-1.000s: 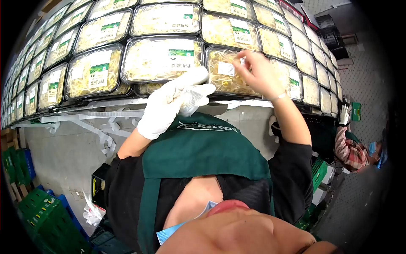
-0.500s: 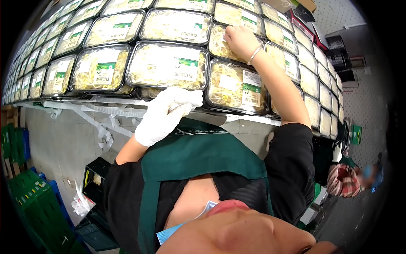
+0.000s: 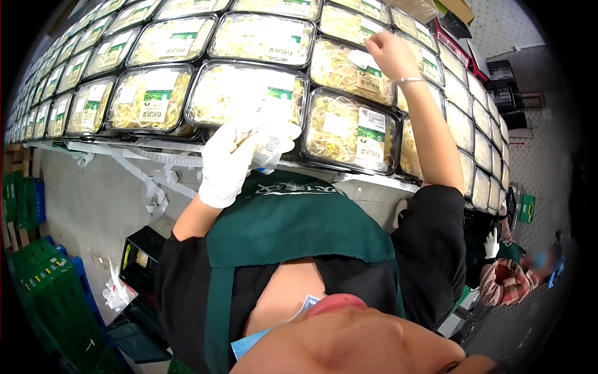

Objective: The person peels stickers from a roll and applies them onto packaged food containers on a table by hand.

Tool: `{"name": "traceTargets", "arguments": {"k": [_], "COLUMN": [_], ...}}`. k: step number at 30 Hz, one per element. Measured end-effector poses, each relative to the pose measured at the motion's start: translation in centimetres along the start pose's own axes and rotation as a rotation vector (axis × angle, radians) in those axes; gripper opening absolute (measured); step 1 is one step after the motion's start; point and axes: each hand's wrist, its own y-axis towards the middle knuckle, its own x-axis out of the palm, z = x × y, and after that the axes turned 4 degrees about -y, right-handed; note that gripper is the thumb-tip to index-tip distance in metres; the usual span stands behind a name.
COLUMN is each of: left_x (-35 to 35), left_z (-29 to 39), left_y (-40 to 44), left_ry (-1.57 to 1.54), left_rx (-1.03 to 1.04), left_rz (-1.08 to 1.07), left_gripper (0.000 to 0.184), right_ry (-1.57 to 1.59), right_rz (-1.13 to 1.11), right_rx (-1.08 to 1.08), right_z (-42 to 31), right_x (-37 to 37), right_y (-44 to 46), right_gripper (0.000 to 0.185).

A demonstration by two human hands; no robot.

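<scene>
My left hand (image 3: 233,156), in a white glove, is closed around what looks like a roll of white labels (image 3: 272,148). It is at the front edge of the stacked trays, overlapping the lower edge of a bean sprout tray (image 3: 233,93). My bare right hand (image 3: 393,56) has its fingers curled over the trays; whether anything is in them is hidden. Just left of its fingertips, a small white label (image 3: 361,59) lies on the lid of another sprout tray (image 3: 333,65). Nearer to me is a sprout tray (image 3: 327,134) bearing a white label and a green printed one.
Rows of packed sprout trays (image 3: 171,40) spread across the table. White strapping (image 3: 146,181) dangles from its front edge. Green crates (image 3: 53,287) and a black crate (image 3: 142,258) stand on the floor at left. A co-worker in a plaid sleeve (image 3: 507,280) is at right.
My right hand has lifted away from the tray lid and moved up and right, uncovering the small white label. My left hand has turned slightly, showing more of the roll.
</scene>
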Motion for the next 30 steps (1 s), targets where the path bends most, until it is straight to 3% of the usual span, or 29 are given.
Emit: {"name": "traceTargets", "arguments": {"k": [2,8,12,14,15,19,22,24,26,28,30], "left_x": [-0.7,-0.8,-0.7,-0.7,-0.7,-1.2,-1.9,-1.4,-1.4,-2.3,-2.3], "left_z": [-0.9,-0.8,0.3,0.4,0.5,0.3,0.0,-0.1,-0.6,-1.3,-0.6], "left_y": [0.2,0.3,0.0,-0.1,-0.1,0.1,0.1,-0.1,-0.4,-0.2,-0.3], "left_ry": [0.057,-0.084,-0.133,-0.122,-0.121,-0.043,-0.008,-0.031,-0.046,0.139,0.084], "left_rx": [0.057,-0.008,-0.056,-0.027,-0.071,-0.165,-0.111,-0.068,-0.042,-0.013,-0.046], "left_rz": [0.000,-0.126,-0.175,-0.186,-0.221,-0.319,-0.365,-0.318,-0.280,-0.277,-0.279], "left_gripper": [0.027,0.028,0.030,0.031,0.031,0.034,0.037,0.037,0.038,0.039,0.037], "right_ry": [0.119,0.460,0.144,0.213,0.393,0.291,0.343,0.358,0.256,-0.127,-0.300], "right_rz": [-0.188,-0.116,-0.117,-0.203,-0.215,-0.236,-0.119,-0.095,-0.065,-0.074,0.053], "right_rx": [0.133,0.056,0.123,0.118,0.170,0.008,0.026,-0.078,-0.220,-0.267,-0.310], "right_z": [2.4,3.0,3.9,3.4,3.0,3.4,1.9,0.8,-0.1,-1.4,-1.9], "right_x": [1.7,2.4,1.4,2.5,2.6,4.4,2.3,1.1,2.0,4.0,4.4], "right_y": [-0.2,0.1,-0.3,-0.4,-0.5,1.6,1.4,1.1,0.9,0.3,-0.9], "right_gripper": [0.026,0.024,0.028,0.028,0.026,0.022,0.019,0.020,0.020,0.018,0.031]}}
